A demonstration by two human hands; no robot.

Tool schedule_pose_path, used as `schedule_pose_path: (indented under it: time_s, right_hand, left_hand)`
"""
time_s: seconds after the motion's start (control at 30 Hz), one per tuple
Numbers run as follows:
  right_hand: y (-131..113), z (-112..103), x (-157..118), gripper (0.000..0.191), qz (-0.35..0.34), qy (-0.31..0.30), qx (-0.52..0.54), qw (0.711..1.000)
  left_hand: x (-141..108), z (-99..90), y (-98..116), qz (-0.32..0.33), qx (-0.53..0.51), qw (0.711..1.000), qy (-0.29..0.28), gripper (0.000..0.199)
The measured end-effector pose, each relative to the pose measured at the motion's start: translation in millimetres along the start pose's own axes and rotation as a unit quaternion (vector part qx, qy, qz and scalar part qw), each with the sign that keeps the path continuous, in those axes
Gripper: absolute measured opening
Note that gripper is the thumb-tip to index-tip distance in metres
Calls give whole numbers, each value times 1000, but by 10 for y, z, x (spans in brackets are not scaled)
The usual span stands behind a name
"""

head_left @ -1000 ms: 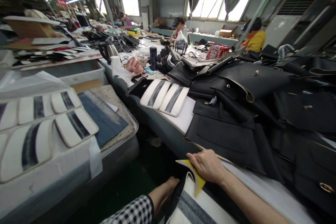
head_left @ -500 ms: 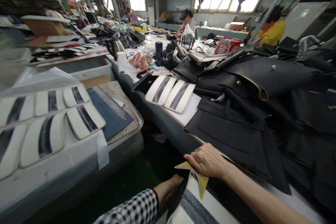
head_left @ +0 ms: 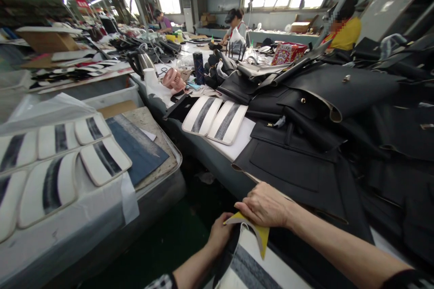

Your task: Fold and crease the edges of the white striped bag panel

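My right hand (head_left: 266,204) grips a curved yellow piece (head_left: 261,234) at the lower middle, its thumb and fingers closed over the top edge. Just left of it, my left hand (head_left: 220,231) reaches the left tip of the yellow piece; its fingertips are partly hidden behind it. Under the yellow piece lies a white panel with a dark stripe (head_left: 254,267), with black material along its left side. The panel's lower part runs out of view.
Black leather bag pieces (head_left: 288,167) cover the table on the right. Two striped white panels (head_left: 202,116) lie near its edge. More striped panels (head_left: 105,161) and a blue board (head_left: 137,151) rest on the left bin. Several people work beyond, one in yellow (head_left: 347,34).
My left hand has moved up to the yellow piece's left tip, with more of its forearm showing. My right hand stays on the yellow piece. The view has shifted slightly.
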State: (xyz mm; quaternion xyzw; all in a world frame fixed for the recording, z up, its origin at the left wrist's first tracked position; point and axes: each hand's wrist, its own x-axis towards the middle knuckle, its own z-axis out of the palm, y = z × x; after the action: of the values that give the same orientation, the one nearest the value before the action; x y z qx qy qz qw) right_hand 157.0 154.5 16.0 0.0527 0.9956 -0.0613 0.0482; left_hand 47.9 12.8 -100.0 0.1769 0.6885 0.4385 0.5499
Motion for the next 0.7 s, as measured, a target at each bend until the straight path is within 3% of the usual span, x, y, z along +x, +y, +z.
schedule_pose_path:
  time_s: [0.07,0.13,0.2,0.3,0.5,0.7]
  right_hand:
    - [1,0,0,65,-3,5,3,1000]
    - [5,2,3,65,-9,8,5,1000]
    - [12,9,5,64,-15,11,7,1000]
    - [21,32,-2,64,-20,16,5,1000]
    - [-11,48,-21,65,-6,25,-5,1000]
    - [-110,46,-60,64,-16,26,-17,999]
  left_hand:
    - [-200,-132,110,45,-16,999,9,53]
    - [-462,-243,306,131,-36,990,-20,57]
    - [-709,-298,535,187,7,975,-117,52]
    - [-919,-283,779,210,85,963,-143,40]
    - [-911,-261,736,234,203,946,-99,17]
    - [-923,-268,697,247,286,923,-76,20]
